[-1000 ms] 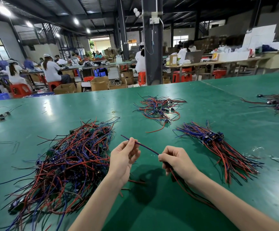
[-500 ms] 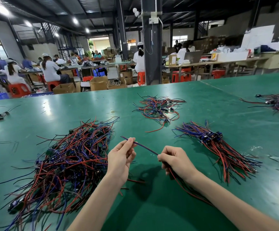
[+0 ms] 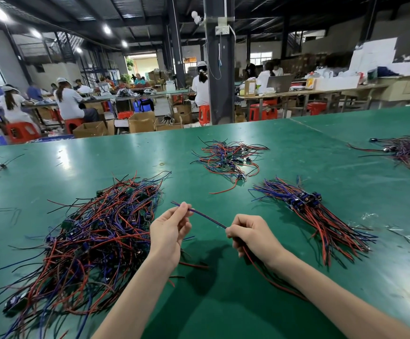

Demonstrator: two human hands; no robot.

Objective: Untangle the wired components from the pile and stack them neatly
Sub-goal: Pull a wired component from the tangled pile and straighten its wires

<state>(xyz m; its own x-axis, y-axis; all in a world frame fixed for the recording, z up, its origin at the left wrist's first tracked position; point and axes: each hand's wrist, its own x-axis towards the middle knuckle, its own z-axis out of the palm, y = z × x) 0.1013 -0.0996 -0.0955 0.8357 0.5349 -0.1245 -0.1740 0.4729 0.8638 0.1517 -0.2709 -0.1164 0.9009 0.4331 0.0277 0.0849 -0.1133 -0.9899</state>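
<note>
Being held out straight above the bench (image 3: pixel 297 148), close to the middle of its near edge, one wired component (image 3: pixel 206 217) is kept between both hands, apparently so that its leads can be smoothed before it is laid down. Its purple end is pinched between the thumb and fingers (image 3: pixel 184 211) of the left hand (image 3: pixel 172 231), the remaining fingers being loosely curled. The right hand (image 3: pixel 253 237) is closed in a fist round the other part, from which red leads (image 3: pixel 267 275) are trailed under the wrist toward the near edge. Whether a small board is enclosed in that fist cannot be told. The tangled pile (image 3: pixel 89 241) is kept toward the near left corner, just beside the left forearm, presumably so that the next piece is easily reached. The sorted stack (image 3: pixel 321 216) is laid to the right, its leads aligned and its dark connectors gathered at one end, which suggests that a single orientation is wanted. A looser heap (image 3: pixel 228 160) is left nearer the far edge, and another bunch (image 3: pixel 407 150) by the right edge. No container is seen on the bench; cardboard boxes (image 3: pixel 140 123) are stood on the floor beyond the far edge, and their contents cannot be made out.
</note>
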